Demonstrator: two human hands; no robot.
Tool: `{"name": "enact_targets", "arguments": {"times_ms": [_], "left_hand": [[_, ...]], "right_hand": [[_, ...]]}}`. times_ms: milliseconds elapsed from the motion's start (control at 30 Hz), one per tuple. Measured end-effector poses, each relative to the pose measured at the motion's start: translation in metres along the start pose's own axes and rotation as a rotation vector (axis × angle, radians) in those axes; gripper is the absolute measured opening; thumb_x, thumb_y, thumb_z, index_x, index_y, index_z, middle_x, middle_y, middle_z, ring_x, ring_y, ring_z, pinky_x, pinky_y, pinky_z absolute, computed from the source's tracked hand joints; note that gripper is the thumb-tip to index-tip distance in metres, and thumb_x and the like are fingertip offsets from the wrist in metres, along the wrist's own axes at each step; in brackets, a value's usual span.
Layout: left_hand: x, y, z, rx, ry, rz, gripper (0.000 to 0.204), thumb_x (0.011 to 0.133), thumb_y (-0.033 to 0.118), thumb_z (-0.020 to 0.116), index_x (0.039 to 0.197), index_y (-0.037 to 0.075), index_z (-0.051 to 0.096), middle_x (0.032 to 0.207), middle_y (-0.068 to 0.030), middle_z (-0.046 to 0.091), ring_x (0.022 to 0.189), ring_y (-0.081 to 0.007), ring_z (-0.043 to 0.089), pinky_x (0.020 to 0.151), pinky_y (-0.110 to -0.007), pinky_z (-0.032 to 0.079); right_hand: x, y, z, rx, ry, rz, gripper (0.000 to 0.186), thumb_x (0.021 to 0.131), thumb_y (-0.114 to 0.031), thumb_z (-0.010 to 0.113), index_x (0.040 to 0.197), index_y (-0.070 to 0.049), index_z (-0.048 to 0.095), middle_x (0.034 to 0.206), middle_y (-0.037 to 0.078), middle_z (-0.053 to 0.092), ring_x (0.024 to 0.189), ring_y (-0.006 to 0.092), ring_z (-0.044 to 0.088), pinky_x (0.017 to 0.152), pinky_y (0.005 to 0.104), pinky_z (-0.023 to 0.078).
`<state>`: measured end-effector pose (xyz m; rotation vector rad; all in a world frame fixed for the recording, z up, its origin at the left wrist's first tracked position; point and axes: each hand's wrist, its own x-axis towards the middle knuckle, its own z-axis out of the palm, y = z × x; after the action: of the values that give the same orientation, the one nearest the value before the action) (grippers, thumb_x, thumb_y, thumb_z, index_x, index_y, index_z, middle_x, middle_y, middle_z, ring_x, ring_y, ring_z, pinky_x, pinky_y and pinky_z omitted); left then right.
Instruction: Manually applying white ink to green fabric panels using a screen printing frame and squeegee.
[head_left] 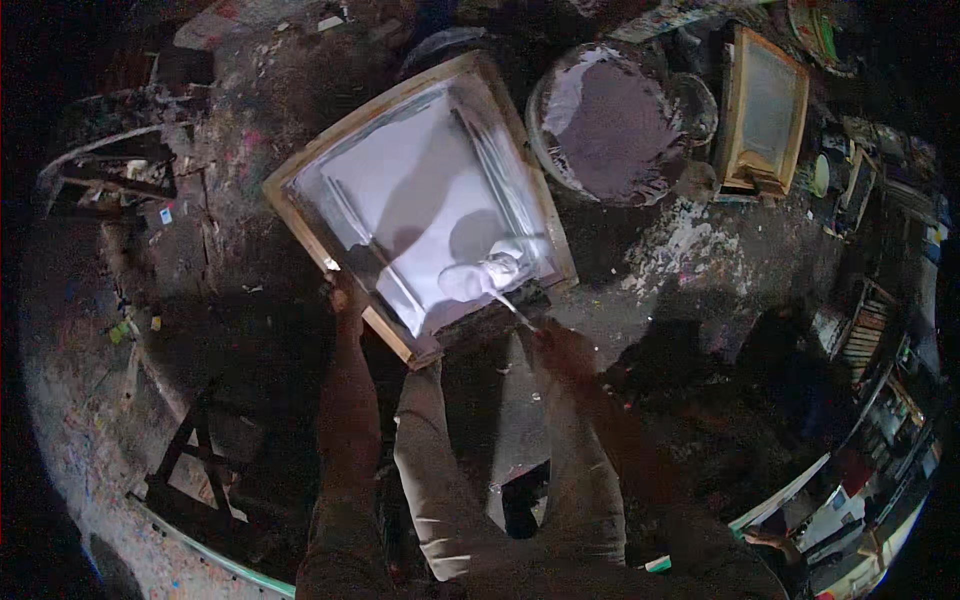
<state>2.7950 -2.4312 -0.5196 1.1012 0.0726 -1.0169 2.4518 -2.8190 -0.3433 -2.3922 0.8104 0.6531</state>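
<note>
A wooden-framed screen point(400, 110), tilted in view, lies in front of my knees with a pale lilac, wet-looking layer across its mesh. My left hand point(344, 296) is closed on the frame's left edge. In my right hand point(562, 350), just past the near right corner, is the thin handle of a spoon point(465, 283). Its rounded end, coated in pale paint, is over the near right part of the mesh. Beside it sits a whitish lump of paint point(503, 262). Shadow hides most of my fingers.
Right of the screen stands a round tub point(615, 125) of greyish-lilac paint, its rim smeared. Farther right leans a smaller wooden frame point(767, 115). White splashes point(690, 250) mark the dark floor. A dark angular stand point(200, 455) is at lower left; assorted clutter lines the right side.
</note>
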Motion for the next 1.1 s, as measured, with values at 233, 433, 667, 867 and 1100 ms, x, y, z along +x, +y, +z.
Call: {"name": "enact_targets", "arguments": {"times_ms": [233, 433, 667, 867, 1100], "left_hand": [[0.032, -0.033, 0.011, -0.284, 0.439, -0.312, 0.071, 0.104, 0.071, 0.047, 0.142, 0.012, 0.061, 0.117, -0.0114, 0.068, 0.112, -0.0183, 0.063, 0.098, -0.034, 0.05], [0.022, -0.036, 0.002, -0.335, 0.483, -0.124, 0.054, 0.106, 0.054, 0.051, 0.142, 0.015, 0.062, 0.116, -0.0048, 0.07, 0.104, -0.0152, 0.064, 0.091, -0.033, 0.052], [0.029, -0.026, -0.027, -1.268, -0.206, -0.16, 0.031, 0.106, 0.026, 0.062, 0.135, 0.016, 0.067, 0.112, 0.0013, 0.071, 0.096, -0.011, 0.063, 0.084, -0.03, 0.053], [0.021, -0.011, 0.001, -0.299, 0.402, -0.018, 0.034, 0.106, 0.03, 0.061, 0.137, 0.016, 0.065, 0.109, 0.0009, 0.069, 0.092, -0.0118, 0.062, 0.08, -0.031, 0.052], [0.021, -0.006, 0.0, -0.182, 0.429, -0.036, 0.039, 0.106, 0.035, 0.06, 0.14, 0.017, 0.063, 0.104, 0.0004, 0.067, 0.087, -0.0126, 0.06, 0.076, -0.031, 0.051]], "right_hand": [[0.014, -0.026, 0.04, 0.033, 0.081, -0.237, 0.025, 0.103, -0.037, 0.059, 0.099, -0.014, 0.068, 0.091, 0.011, 0.07, 0.078, 0.0329, 0.069, 0.067, 0.0478, 0.057], [0.017, -0.03, 0.03, 0.126, 0.152, -0.248, 0.02, 0.099, -0.033, 0.063, 0.104, -0.014, 0.068, 0.095, 0.013, 0.068, 0.082, 0.0386, 0.069, 0.07, 0.0512, 0.058], [0.015, -0.018, 0.04, 0.555, 0.141, -0.112, 0.016, 0.094, -0.028, 0.067, 0.09, -0.012, 0.068, 0.083, 0.014, 0.065, 0.078, 0.0371, 0.066, 0.067, 0.0505, 0.054], [0.048, 0.013, 0.036, 0.681, -0.599, -0.041, 0.028, 0.1, -0.036, 0.065, 0.098, -0.008, 0.07, 0.083, 0.011, 0.067, 0.071, 0.029, 0.065, 0.061, 0.0447, 0.051], [0.013, 0.072, -0.128, 1.377, -0.786, 0.136, 0.04, 0.097, -0.036, 0.076, 0.122, -0.005, 0.067, 0.101, -0.002, 0.067, 0.075, 0.0082, 0.061, 0.062, 0.0289, 0.052]]}}
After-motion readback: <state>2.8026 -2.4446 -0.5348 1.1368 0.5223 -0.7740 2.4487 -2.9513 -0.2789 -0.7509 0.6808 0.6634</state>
